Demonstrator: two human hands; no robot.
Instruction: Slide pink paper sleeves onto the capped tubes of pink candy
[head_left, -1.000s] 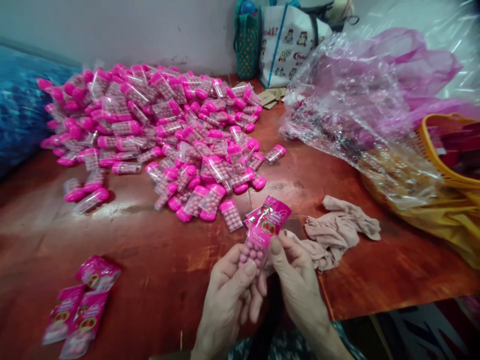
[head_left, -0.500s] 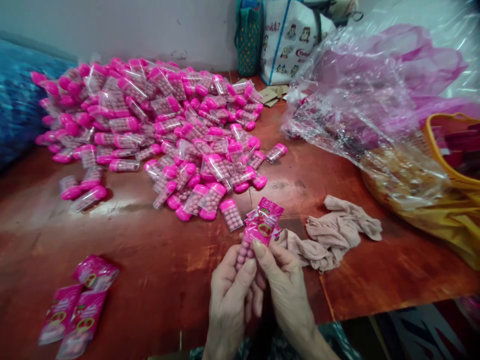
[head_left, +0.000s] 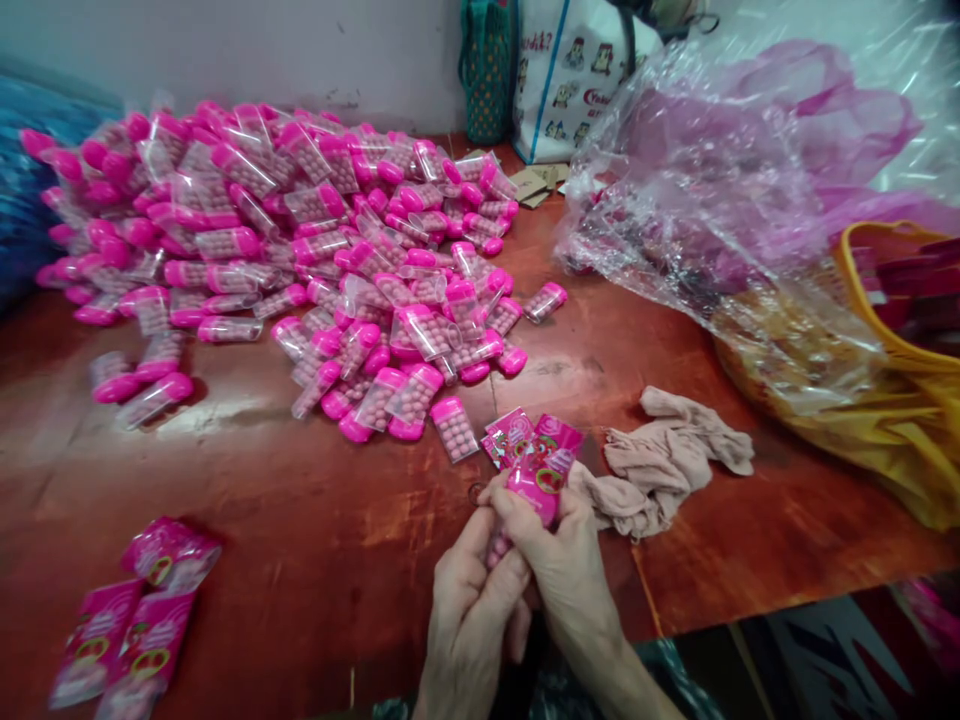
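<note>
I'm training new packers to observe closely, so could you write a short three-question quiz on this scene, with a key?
1. Multiple choice: what lies crumpled on the table to the right of the hands?
A) a blue towel
B) a beige cloth
C) a coiled rope
2. True or false: the left hand rests flat on the table, away from the held packet.
3. Count: how many pink packets lie at the lower left?

Key:
1. B.
2. False; the left hand and right hand hold it together.
3. Three.
</note>
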